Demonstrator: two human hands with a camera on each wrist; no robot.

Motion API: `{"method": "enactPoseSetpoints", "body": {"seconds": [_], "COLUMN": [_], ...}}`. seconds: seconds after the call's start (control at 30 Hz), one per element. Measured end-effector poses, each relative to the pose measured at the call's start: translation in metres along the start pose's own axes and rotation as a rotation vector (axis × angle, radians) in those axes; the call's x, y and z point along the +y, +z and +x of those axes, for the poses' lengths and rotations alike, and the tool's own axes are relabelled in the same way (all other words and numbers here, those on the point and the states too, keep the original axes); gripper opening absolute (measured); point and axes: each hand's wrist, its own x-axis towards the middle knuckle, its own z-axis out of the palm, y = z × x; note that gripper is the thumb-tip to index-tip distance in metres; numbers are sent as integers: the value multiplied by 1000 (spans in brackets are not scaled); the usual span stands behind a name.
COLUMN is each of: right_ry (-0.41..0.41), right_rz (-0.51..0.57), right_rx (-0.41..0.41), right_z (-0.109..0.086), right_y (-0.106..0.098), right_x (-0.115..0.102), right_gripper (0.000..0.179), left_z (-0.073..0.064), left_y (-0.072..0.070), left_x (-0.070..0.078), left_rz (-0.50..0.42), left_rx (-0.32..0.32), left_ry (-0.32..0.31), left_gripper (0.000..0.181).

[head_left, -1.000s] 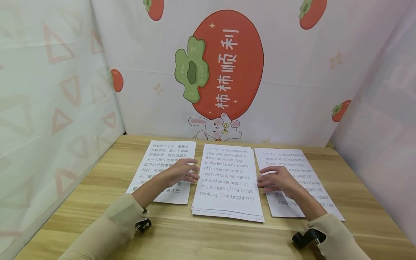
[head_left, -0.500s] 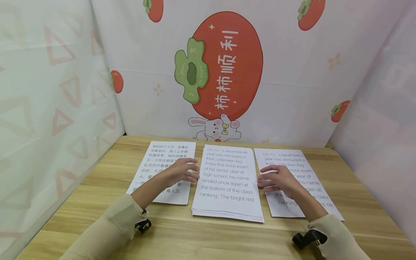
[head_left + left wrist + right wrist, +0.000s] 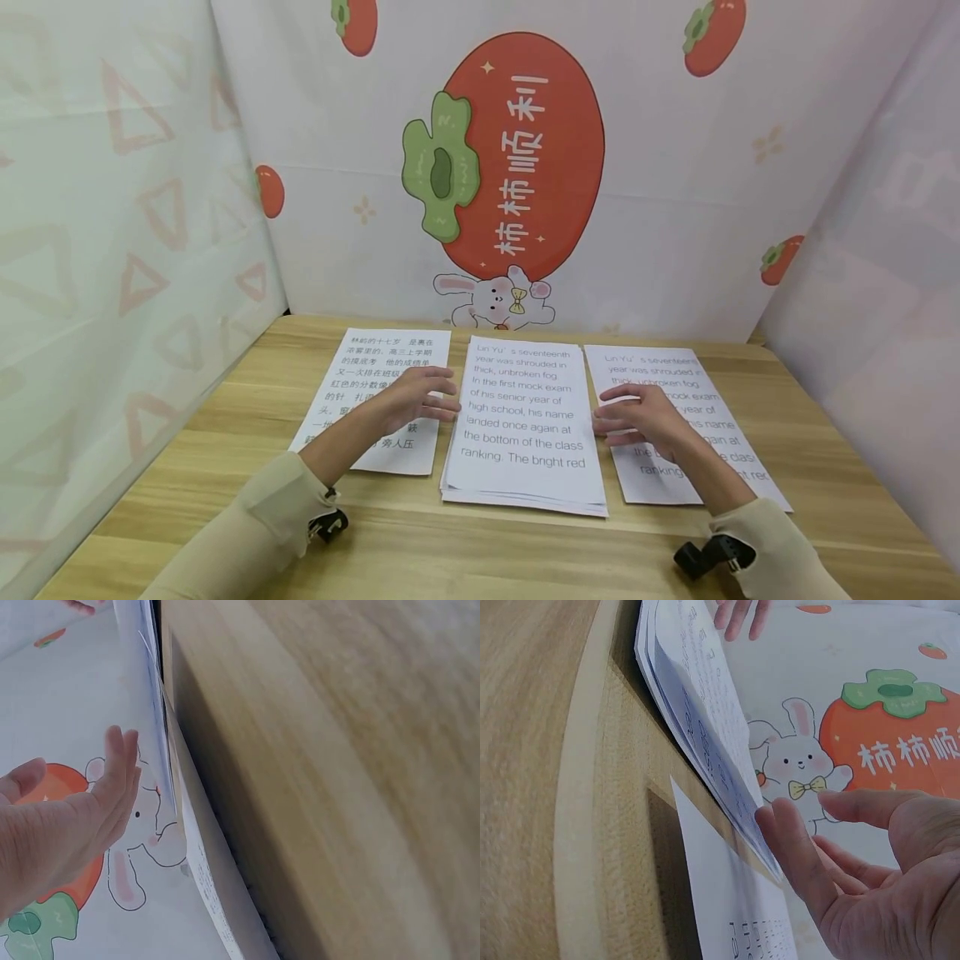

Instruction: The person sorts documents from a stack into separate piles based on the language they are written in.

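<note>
A stack of white printed sheets (image 3: 525, 417) with English text on top lies in the middle of the table, its lower edges slightly fanned. To its left is a sheet of Chinese text (image 3: 378, 367); to its right, a sheet of English text (image 3: 652, 362). My left hand (image 3: 408, 400) hovers over the Chinese sheet, fingertips right at the stack's left edge. Over the right sheet is my right hand (image 3: 645, 418), its fingers loosely bent toward the stack's right edge. Both wrist views show the left fingers (image 3: 112, 787) and right fingers (image 3: 802, 855) relaxed, holding nothing.
The wooden table (image 3: 510, 554) ends at a white backdrop (image 3: 330, 250) printed with a big persimmon and a rabbit. Pale cloth walls (image 3: 97, 275) close in both sides. A black wrist device (image 3: 712, 554) sits at each sleeve cuff.
Hands and papers keep their places. The head view has tilted slightly, so the backdrop appears a little lower.
</note>
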Motion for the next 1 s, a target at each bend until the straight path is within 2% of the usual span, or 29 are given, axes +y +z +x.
{"method": "enactPoseSetpoints", "body": {"seconds": [0.3,0.5,0.8,1.0], "right_ry": [-6,-19,-9,-13], "right_rz": [-4,-30,-46,-35], "right_rx": [-11,-17,-18,-43], "right_z": [5,9,9,10], "right_y": [6,12,17,18], "right_x": [1,0,-1,0], "right_gripper": [48,48,47,47], "left_z": [5,8,15,14], "left_y": [4,7,14,23], "left_x": [-1,-1,-4,-4], "left_rz": [-21,18,115,140], "left_rx": [-35,-48,-17,9], "left_ry": [12,21,16,4], "left_gripper": [47,45,50,57]}}
